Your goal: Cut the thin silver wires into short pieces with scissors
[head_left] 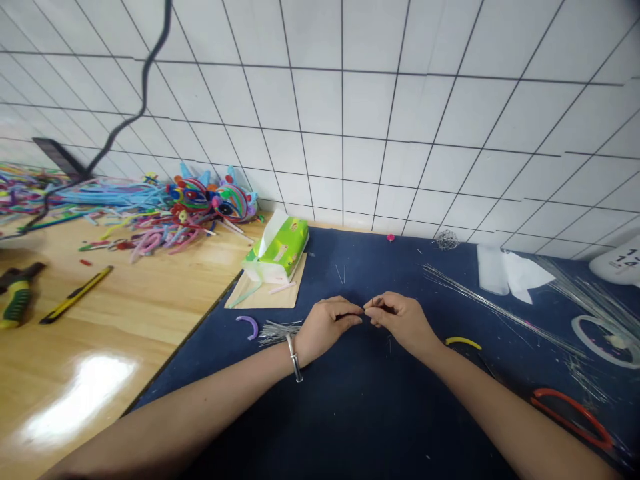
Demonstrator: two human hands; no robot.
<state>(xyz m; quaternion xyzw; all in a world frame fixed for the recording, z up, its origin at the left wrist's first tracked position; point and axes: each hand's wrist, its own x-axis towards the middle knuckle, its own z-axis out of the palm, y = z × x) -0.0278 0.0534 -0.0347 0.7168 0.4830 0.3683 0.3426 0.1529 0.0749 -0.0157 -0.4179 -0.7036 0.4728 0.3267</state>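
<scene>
My left hand [327, 327] and my right hand [403, 321] meet fingertip to fingertip above the dark blue mat [345, 413]. Both are closed in a pinch, thumb against fingers. Whatever lies between the fingertips is too small or too hidden to make out. Beside my left wrist, partly covered by it, is a bundle of short cut wires [275, 333]. A purple curved piece [248, 327] lies just left of that bundle. Two short thin wires [341, 274] rest on the mat beyond my hands. Near my right forearm is a yellow curved handle [463, 343].
A green tissue pack [283, 248] sits on a brown card [241, 301]. Long wires [480, 300] and a red-handled tool [570, 419] lie to the right. On the wooden table [165, 293] are a yellow cutter knife [77, 294], pliers [19, 300] and colourful pipe cleaners [115, 195].
</scene>
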